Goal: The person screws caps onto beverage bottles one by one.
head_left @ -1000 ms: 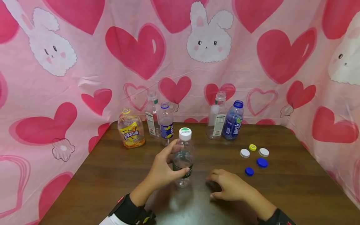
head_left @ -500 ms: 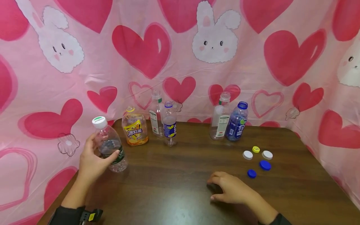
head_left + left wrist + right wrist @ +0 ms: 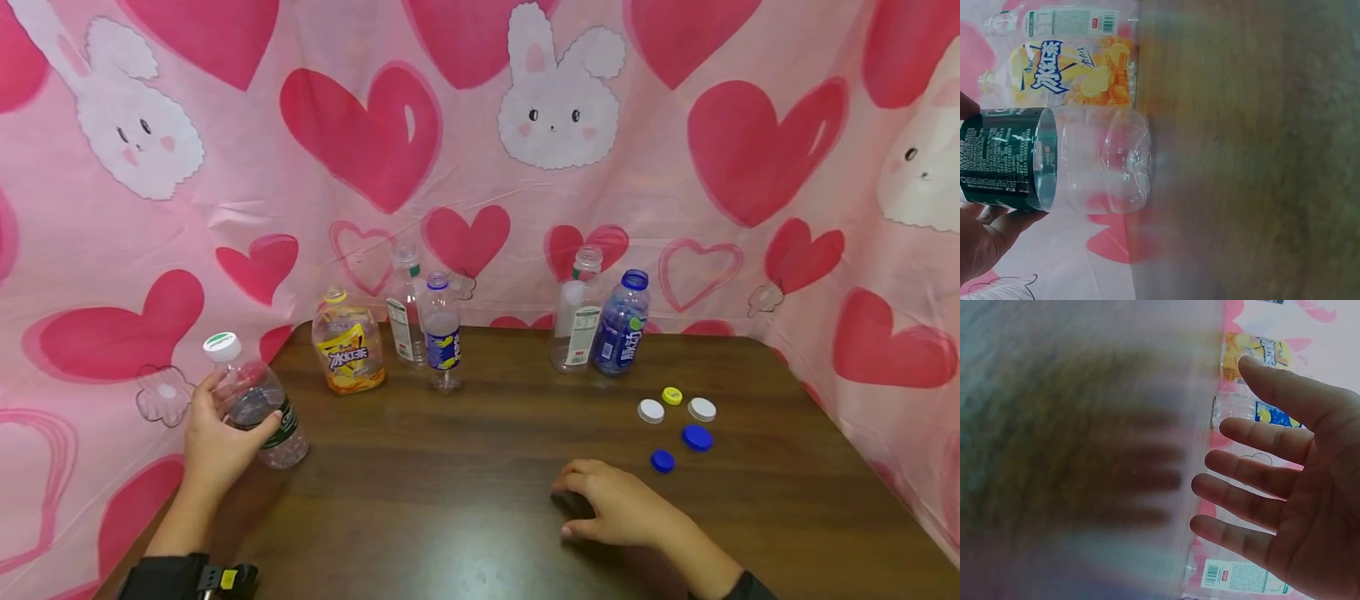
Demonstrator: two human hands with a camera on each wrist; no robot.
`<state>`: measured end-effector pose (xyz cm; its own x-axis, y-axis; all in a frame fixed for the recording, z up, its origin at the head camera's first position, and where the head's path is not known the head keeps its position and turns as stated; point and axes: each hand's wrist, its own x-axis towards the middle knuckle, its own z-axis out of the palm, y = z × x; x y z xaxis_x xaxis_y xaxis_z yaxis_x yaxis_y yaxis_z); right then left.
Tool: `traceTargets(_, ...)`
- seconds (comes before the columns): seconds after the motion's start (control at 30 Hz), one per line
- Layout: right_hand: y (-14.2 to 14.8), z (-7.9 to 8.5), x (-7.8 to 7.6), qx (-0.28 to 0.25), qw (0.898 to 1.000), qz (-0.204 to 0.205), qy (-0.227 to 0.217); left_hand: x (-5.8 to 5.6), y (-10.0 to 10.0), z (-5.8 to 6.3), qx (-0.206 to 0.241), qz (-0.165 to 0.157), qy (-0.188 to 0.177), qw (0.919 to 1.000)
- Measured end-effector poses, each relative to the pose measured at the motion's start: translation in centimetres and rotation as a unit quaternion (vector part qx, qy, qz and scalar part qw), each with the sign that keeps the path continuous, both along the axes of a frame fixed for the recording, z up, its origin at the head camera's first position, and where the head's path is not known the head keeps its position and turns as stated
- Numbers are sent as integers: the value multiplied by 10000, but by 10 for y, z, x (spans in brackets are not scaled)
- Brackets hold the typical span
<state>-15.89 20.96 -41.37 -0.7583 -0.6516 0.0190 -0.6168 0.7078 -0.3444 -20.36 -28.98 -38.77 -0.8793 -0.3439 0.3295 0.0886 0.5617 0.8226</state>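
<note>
At the left of the head view, my left hand (image 3: 217, 433) grips a clear plastic bottle (image 3: 258, 404) with a dark green label and a white cap. The bottle leans in this view, with its base close to the table. The left wrist view shows the green label (image 3: 1000, 159) between thumb and fingers, and the bare ridged base beyond it. My right hand (image 3: 618, 504) rests low over the table at right of centre, fingers loosely bent and apart, holding nothing. Nearest to it lies a small blue cap (image 3: 662, 461).
Uncapped bottles stand along the back: an iced tea bottle (image 3: 349, 358), a blue-labelled bottle (image 3: 443, 346), two clear ones (image 3: 405, 325) (image 3: 577, 325) and a blue bottle (image 3: 622, 329). Loose caps lie right: yellow (image 3: 672, 396), white (image 3: 651, 410), larger blue (image 3: 697, 437). Patterned cloth (image 3: 465, 150) hangs behind.
My left hand has carried the white-capped bottle from the middle of the table to the left side. The right hand has stayed in place.
</note>
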Motion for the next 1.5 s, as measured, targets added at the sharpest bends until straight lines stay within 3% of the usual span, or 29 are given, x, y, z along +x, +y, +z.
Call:
traceTargets(0.33,-1,-2,0,-16,10000,27,58,-6,1,-5,-243,-238,-58,9994)
traceTargets(0.5,-1,-2,0,-54,10000,46,45,-8,0,-10,-351,-156,-216,9990)
traceTargets(0.93,-2,-2,-1,-60,10000,16,-61,-6,2,-10,-201,-224,-373,9989)
traceTargets(1.27,-4,-2,-1,-123,9998,30,-144,-15,14,-11,79,-602,-318,9976)
traceTargets(1.5,-5,-2,-1,-112,9999,38,-117,-17,16,-14,40,-588,-315,9978)
